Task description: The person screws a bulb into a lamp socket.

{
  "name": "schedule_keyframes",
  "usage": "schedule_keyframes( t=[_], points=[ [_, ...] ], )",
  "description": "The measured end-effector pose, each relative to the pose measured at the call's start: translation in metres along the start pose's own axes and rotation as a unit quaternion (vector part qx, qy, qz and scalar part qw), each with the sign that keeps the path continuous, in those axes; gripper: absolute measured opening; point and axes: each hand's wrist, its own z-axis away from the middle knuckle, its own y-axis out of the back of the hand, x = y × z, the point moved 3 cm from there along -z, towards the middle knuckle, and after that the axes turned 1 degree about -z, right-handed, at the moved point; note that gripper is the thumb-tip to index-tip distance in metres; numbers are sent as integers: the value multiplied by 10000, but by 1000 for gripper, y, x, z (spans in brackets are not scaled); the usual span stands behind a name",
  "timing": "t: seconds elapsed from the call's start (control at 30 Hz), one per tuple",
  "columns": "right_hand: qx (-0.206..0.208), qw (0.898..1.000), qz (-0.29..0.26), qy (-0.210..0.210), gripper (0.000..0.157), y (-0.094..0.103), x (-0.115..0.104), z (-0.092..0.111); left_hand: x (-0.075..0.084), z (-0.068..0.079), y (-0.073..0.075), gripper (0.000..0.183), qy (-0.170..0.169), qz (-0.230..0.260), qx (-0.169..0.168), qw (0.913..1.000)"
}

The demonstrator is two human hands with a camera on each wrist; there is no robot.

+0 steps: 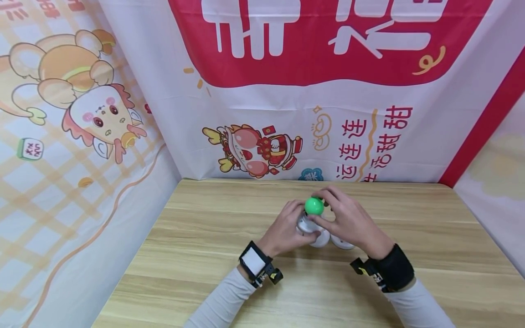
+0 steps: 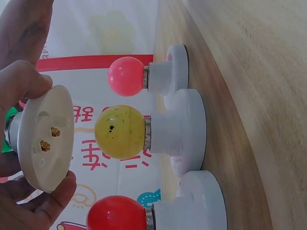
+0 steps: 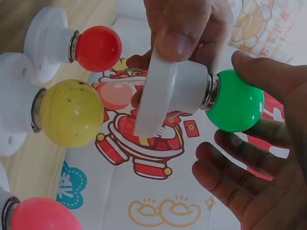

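My left hand (image 1: 283, 230) grips a round white lamp socket (image 3: 165, 91) by its flange, lifted above the table. Two brass screws (image 2: 55, 132) show on the underside of its base. A green light bulb (image 3: 235, 103) with a metal collar sits in the socket. Thumb and fingers of my right hand (image 1: 350, 218) pinch the green bulb from opposite sides; its other fingers are loosely bent below. Three more sockets stand on the table beneath, holding a yellow bulb (image 2: 122, 132), a red bulb (image 2: 115, 213) and a pink bulb (image 2: 127, 76).
The wooden table (image 1: 197, 273) runs back to a printed cloth wall (image 1: 254, 105). Another patterned cloth (image 1: 82, 182) hangs along the left side. The three standing sockets (image 2: 192, 129) are in a close row below the hands.
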Motion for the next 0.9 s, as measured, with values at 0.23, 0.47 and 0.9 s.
schedule_keyframes(
  t=[0.23,0.47,0.9],
  points=[
    [-306,9986,-436,67,76,6,-2,1,0,0,2,70,-2,13,85,10000],
    [-405,9967,-532,453,60,8,-4,1,1,1,2,69,27,67,62,10000],
    [-333,9978,-409,391,51,6,-3,2,1,0,0,70,-123,34,87,9999]
  ],
)
